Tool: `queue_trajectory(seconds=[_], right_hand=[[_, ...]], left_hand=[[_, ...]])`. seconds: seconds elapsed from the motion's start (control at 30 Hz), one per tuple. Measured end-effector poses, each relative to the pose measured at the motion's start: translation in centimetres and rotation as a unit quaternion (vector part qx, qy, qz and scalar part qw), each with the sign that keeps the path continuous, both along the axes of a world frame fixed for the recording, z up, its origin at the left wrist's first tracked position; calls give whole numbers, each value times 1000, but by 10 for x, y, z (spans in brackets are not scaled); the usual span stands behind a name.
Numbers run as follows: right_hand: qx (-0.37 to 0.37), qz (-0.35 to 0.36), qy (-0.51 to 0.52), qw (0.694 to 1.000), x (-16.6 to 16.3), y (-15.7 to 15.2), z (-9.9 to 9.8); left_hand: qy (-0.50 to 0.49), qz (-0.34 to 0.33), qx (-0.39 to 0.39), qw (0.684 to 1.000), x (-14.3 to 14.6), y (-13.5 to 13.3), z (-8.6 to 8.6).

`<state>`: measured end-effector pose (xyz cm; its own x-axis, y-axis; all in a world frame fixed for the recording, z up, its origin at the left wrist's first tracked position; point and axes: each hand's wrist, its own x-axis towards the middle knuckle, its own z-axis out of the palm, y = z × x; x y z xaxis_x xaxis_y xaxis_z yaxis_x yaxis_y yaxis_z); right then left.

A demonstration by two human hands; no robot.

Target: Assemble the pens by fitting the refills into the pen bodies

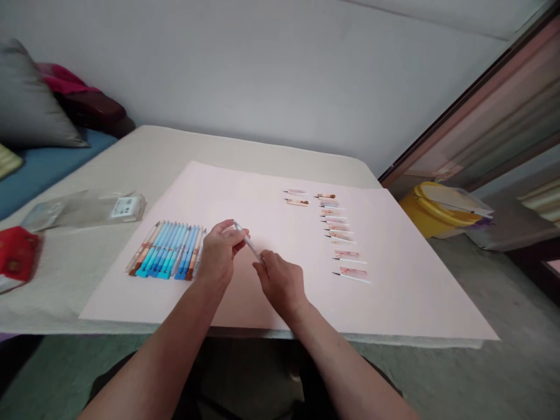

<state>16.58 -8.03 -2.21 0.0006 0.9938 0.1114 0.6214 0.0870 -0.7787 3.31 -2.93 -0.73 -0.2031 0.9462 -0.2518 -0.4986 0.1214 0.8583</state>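
A slim clear pen (248,242) slants over the middle of the pink sheet (406,303), held off the paper between both hands. The left hand (221,252) pinches its upper end with fingertips closed; the right hand (282,283) grips its lower end, fingers curled. Just left of the left hand lies a tight row of blue pens (168,249). Well to the right, small pen parts (341,233) lie in columns. A clear plastic pack (83,207) rests on the table (144,151).

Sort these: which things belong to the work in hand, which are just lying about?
In hand: pen in left hand and right hand, row of pens, pen parts, pink sheet.
Lying about: clear packet, red box, yellow bucket, cushion.
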Motion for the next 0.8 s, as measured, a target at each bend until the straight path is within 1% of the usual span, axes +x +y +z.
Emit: queue_trajectory(seconds=[0.03, 0.07, 0.1, 0.13, 0.17, 0.2, 0.27, 0.3, 0.37, 0.4, 0.43, 0.47, 0.5, 0.53, 0.57, 0.67, 0.7, 0.73, 0.8], right_hand=[[6, 4, -26, 1000, -1, -1, 0], [-2, 6, -23, 1000, -1, -2, 0], [-24, 10, 8, 1000, -2, -2, 1], [-60, 17, 64, 996, -2, -1, 2], [-104, 29, 138, 985, -1, 0, 3], [-151, 44, 220, 963, -1, 1, 5], [-229, 73, 374, 896, 2, 4, 7], [-256, 83, 432, 861, 3, 5, 7], [-293, 92, 511, 803, 6, 7, 6], [-307, 94, 536, 781, 7, 7, 5], [-319, 94, 552, 765, 7, 7, 4], [-326, 94, 561, 755, 7, 7, 4], [-328, 94, 562, 754, 7, 7, 4], [-323, 95, 552, 763, 7, 7, 4], [-312, 94, 532, 782, 6, 6, 5], [-250, 85, 414, 871, 4, 6, 6], [-229, 81, 371, 897, 3, 7, 5], [-213, 76, 334, 915, 2, 7, 4], [-201, 68, 288, 934, 0, 8, -1]], left_hand=[[4, -3, 1, 1000, 0, 0, 0], [7, -6, 3, 1000, 0, -1, 0], [9, -10, 6, 1000, 0, -1, 0], [11, -15, 9, 1000, 0, -1, 0], [11, -20, 12, 1000, 0, -1, 0], [10, -25, 14, 1000, -1, 0, 1], [10, -31, 14, 999, -2, 0, 2], [10, -33, 13, 999, -2, 0, 3], [9, -35, 12, 999, -2, 0, 4], [10, -37, 13, 999, -2, 0, 4], [10, -39, 14, 999, -2, 0, 5], [10, -41, 15, 999, -2, 0, 5], [10, -43, 16, 999, -2, 0, 5], [10, -42, 14, 999, -2, 0, 5], [11, -39, 10, 999, -2, -1, 5], [21, -22, -17, 999, -1, 0, 2], [26, -20, -29, 999, -1, 0, 1], [34, -21, -41, 998, -1, 1, 0], [70, -15, -58, 996, 0, 2, -2]])
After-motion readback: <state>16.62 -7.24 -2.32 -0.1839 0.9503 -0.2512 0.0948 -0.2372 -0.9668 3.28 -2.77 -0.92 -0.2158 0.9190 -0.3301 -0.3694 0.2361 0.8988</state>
